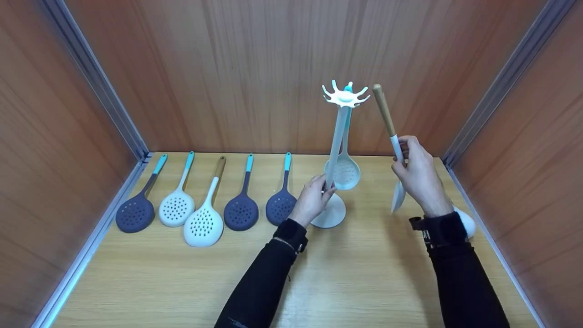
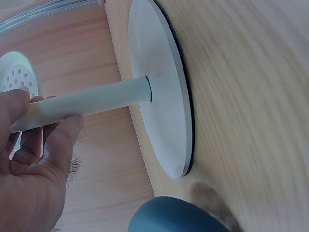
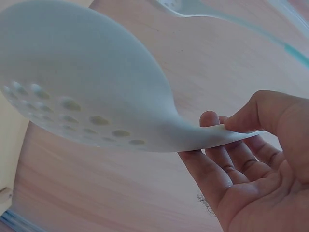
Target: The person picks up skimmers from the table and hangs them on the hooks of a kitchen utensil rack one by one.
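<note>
We see a white skimmer point(image 1: 394, 142) with a round-holed head and a wooden handle, head down and slightly tilted above the surface point(image 1: 346, 282), to the right of a white stand point(image 1: 338, 141). Our right grip point(image 1: 416, 175) is narrow, thumb and fingers pinching its pale neck. Our left grip point(image 1: 312, 200) is closed around the stand's pole, above its round base. From the stand's pronged top hangs a pale skimmer point(image 1: 345, 172) with a turquoise handle end. To the left, five skimmers point(image 1: 203, 228), dark and white, lie in a row.
</note>
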A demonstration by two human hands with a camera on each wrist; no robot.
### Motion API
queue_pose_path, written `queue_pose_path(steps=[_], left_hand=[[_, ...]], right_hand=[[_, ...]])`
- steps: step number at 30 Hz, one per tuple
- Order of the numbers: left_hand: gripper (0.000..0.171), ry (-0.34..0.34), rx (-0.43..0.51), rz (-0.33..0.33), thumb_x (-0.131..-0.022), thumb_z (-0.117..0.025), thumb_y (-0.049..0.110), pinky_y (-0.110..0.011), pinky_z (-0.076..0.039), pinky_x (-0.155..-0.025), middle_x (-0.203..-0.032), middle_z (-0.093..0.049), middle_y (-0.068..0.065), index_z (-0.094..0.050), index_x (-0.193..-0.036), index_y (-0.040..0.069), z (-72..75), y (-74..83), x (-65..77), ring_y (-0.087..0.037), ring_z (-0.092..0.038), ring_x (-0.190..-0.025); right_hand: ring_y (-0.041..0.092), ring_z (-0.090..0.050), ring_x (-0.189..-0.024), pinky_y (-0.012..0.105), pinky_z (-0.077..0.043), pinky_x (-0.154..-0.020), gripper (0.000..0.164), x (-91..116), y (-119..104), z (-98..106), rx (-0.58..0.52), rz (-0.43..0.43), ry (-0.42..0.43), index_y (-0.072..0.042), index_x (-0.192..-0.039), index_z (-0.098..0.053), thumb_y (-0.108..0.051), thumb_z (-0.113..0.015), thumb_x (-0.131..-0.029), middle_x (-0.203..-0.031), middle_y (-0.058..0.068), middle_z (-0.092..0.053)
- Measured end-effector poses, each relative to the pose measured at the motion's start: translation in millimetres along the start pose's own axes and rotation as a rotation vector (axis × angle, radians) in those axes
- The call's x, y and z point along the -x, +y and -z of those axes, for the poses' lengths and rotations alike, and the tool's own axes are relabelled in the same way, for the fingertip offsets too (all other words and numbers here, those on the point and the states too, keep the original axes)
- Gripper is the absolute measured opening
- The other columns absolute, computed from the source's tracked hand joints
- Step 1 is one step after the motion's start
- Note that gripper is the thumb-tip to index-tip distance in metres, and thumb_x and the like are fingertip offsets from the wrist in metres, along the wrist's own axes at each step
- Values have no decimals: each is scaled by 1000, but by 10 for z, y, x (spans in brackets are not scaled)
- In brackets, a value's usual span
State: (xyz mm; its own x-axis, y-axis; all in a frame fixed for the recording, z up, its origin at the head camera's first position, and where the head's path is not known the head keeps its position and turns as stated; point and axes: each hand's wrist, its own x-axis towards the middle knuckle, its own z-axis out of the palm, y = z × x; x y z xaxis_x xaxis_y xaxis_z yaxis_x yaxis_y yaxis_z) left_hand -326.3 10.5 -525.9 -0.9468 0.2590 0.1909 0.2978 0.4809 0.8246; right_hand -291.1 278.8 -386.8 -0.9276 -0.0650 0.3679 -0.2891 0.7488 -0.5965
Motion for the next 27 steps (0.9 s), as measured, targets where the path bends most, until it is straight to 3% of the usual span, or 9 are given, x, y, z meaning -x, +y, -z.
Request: queue_pose_path(steps=[14, 21, 27], left_hand=[[9, -11, 19, 28, -119, -70, 16, -26, -69, -78, -126, -75, -12, -74, -122, 8, -2, 4, 0, -26, -81, -121], [11, -1, 17, 8, -119, -70, 17, -28, -69, -81, -123, -74, -14, -74, -123, 6, -3, 1, 16, -29, -82, -122], [11, -10, 9, 29, -119, -70, 17, -27, -69, -79, -124, -74, -13, -74, -122, 8, -2, 6, 5, -28, -81, -121]], right_hand=[[49, -72, -132, 67, -65, -107, 50, 33, -177, 50, -8, 20, 18, 5, -156, -52, 11, -60, -107, -145, 30, -69], [49, -73, -129, 62, -63, -102, 49, 46, -217, 51, -8, 69, 45, 7, -154, -53, 12, -57, -106, -141, 30, -70], [49, -72, -130, 64, -65, -105, 50, 48, -281, 75, -1, 61, 37, 7, -156, -52, 12, -58, -106, -146, 31, -68]])
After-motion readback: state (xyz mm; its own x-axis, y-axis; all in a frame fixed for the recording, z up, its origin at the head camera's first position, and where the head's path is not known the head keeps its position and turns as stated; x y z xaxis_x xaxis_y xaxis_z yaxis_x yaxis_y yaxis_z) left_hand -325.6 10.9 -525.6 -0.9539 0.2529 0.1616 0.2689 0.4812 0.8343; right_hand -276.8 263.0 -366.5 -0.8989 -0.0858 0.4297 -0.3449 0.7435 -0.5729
